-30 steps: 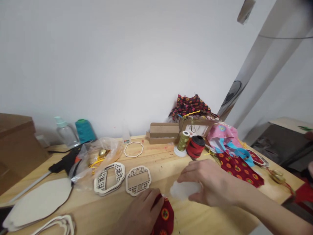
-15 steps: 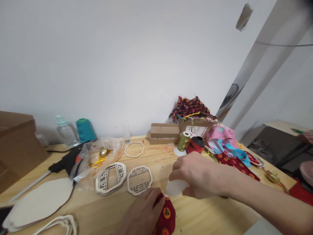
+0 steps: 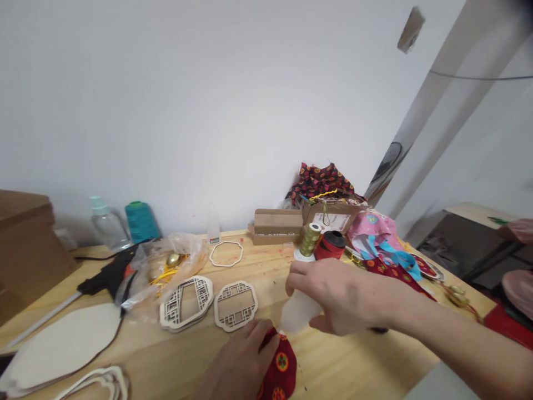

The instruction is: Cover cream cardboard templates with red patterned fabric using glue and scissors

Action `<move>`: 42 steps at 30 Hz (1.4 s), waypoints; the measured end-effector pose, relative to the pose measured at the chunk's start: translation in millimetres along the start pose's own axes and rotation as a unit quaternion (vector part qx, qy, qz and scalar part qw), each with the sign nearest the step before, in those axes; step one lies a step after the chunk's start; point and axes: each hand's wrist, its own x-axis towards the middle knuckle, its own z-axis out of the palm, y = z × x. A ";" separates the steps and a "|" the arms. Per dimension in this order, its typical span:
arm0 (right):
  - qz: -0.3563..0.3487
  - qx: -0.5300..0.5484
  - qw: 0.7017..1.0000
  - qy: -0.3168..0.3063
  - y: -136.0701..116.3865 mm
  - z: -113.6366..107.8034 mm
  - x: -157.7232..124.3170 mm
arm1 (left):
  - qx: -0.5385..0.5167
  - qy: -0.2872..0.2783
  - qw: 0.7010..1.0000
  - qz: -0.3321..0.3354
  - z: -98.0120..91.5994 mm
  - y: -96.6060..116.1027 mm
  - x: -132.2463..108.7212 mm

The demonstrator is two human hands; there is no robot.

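My left hand [image 3: 241,358] is closed on the edge of a dark red fabric piece [image 3: 283,366] with round flower patterns, at the bottom centre. In my right hand [image 3: 328,294] is a small white squeeze bottle [image 3: 298,312], tilted with its narrow end down to the left. That end is at the top edge of the fabric; whether it touches cannot be made out. Just beyond my left hand lies a pale lattice frame [image 3: 236,306], with a stack of similar frames [image 3: 186,303] to its left.
A plastic bag [image 3: 179,253] with gold bells, a black glue gun [image 3: 110,275] and flat pale boards [image 3: 62,344] lie left. Behind my right hand stand thread spools [image 3: 310,240], a small open carton [image 3: 278,228] and a filled box [image 3: 333,216]. Colourful cloth [image 3: 378,239] lies right.
The view has shifted slightly, so most things sit a little further left. Both hands keep their hold; the bottle stays at the fabric's edge, only slightly changed in tilt.
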 end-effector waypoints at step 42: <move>0.033 0.494 0.783 0.376 3.3 121.0 -5.3 | -0.033 -0.030 0.999 0.017 -13.8 -3.5 5.6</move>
